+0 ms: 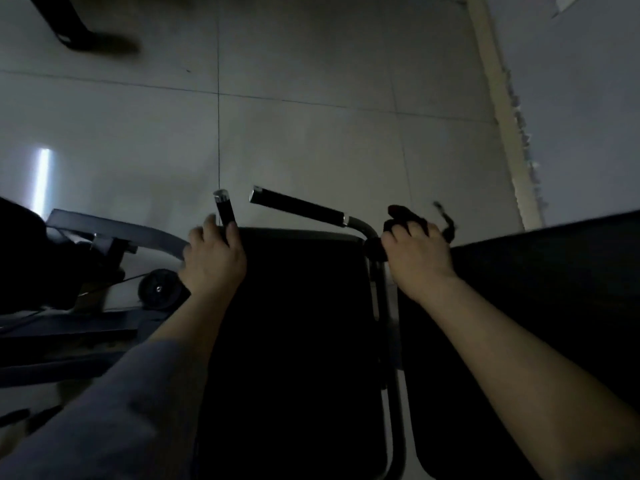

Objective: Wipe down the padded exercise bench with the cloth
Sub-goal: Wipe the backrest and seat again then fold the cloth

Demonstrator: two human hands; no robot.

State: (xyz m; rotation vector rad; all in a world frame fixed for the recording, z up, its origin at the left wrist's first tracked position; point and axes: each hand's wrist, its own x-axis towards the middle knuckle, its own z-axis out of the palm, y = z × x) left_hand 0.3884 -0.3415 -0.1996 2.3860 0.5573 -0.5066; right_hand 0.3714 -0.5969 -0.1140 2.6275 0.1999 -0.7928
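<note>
Bench pad runs dark down frame centre, its far end under both hands; cloth, dark and bunched, sits at the far right corner on the frame bend below the right handle. Right hand, grip closed over the cloth, knuckles up, arm reaching straight out, likely pressing it to rub that corner. Left hand at the far left corner, thumb and fingers curled round the base of the left handle, probably bracing; tiled floor beyond.
</note>
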